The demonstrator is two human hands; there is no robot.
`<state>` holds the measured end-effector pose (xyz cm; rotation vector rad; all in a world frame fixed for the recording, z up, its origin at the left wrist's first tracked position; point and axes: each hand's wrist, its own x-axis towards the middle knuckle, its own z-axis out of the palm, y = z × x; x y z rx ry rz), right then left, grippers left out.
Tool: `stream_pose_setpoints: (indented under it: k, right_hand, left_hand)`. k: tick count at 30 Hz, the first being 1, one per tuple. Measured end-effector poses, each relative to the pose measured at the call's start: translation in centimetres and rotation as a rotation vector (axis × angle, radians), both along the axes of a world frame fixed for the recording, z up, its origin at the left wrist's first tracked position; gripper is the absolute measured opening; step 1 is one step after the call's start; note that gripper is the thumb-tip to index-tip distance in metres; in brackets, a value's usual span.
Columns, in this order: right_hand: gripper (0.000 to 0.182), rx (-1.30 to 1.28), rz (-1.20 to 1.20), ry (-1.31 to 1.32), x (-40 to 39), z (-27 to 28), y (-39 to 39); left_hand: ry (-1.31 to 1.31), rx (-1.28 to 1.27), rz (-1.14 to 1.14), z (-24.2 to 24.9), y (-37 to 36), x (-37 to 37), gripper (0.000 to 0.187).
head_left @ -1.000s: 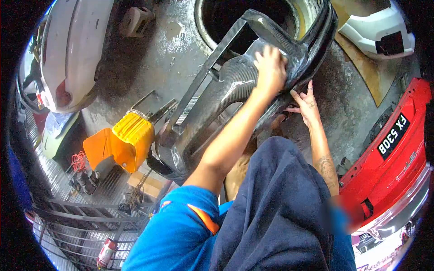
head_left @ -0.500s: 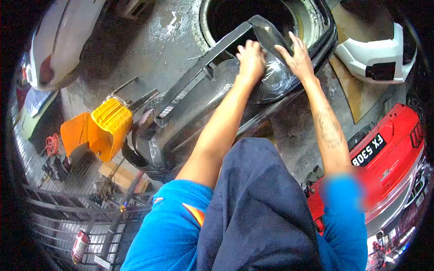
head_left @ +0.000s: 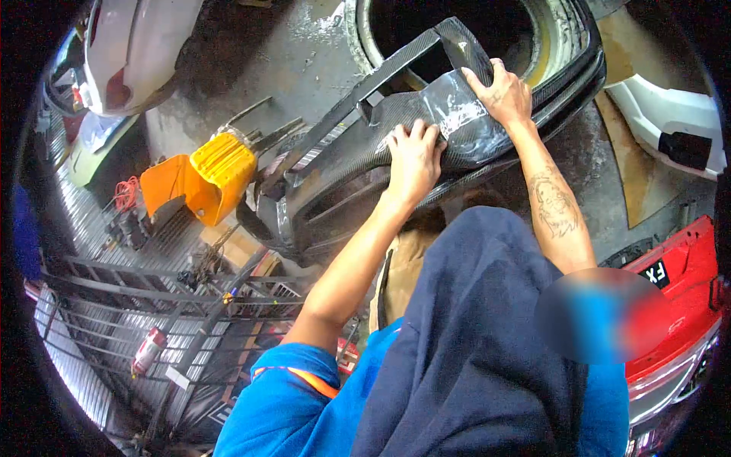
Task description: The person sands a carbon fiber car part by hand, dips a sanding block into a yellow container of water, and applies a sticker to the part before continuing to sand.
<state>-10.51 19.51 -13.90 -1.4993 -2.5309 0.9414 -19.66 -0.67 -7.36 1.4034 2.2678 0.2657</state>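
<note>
A black carbon-fibre car bumper (head_left: 335, 164) lies slantwise in front of me, with a whitish, shiny patch (head_left: 457, 114) on its weave. My left hand (head_left: 415, 161) presses curled fingertips onto the bumper beside the patch's lower left edge. Whether something small is under those fingers is hidden. At the bumper's upper right, my right hand (head_left: 504, 97) is wrapped over its edge, thumb on the near face. The bumper's far end rests by a large round ring (head_left: 358, 34) with a dark opening.
A yellow plastic chair (head_left: 221, 175) stands left of the bumper. Farther left are a white car part (head_left: 137, 53) and a fire extinguisher (head_left: 148, 352) near metal racking (head_left: 106, 293). To the right are a white bumper (head_left: 662, 114) and a red car panel (head_left: 685, 297).
My left hand has moved down the bumper, off the shiny patch toward the near left. My right hand, spread before, now grips the edge. The view has shifted.
</note>
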Motion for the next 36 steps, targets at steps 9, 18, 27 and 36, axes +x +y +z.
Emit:
stream_pose_setpoints:
  k: [9,18,27,36]
  right_hand:
    - [0.071,-0.029,0.008,0.022,0.6,-1.1,-0.2]
    - [0.071,0.001,0.019,0.023,0.5,-1.0,0.0]
    - [0.075,-0.030,0.030,-0.009,0.6,-0.7,0.0]
    - [0.071,-0.001,0.015,0.031,0.8,-0.7,-0.2]
  left_hand:
    - [0.149,0.056,0.037,-0.2,0.6,1.5,0.020]
    - [0.186,0.057,0.057,-1.9,0.3,1.5,0.021]
    - [0.179,-0.072,0.093,-5.9,3.2,-4.8,0.021]
    - [0.067,-0.065,0.029,-7.2,3.9,-5.1,0.018]
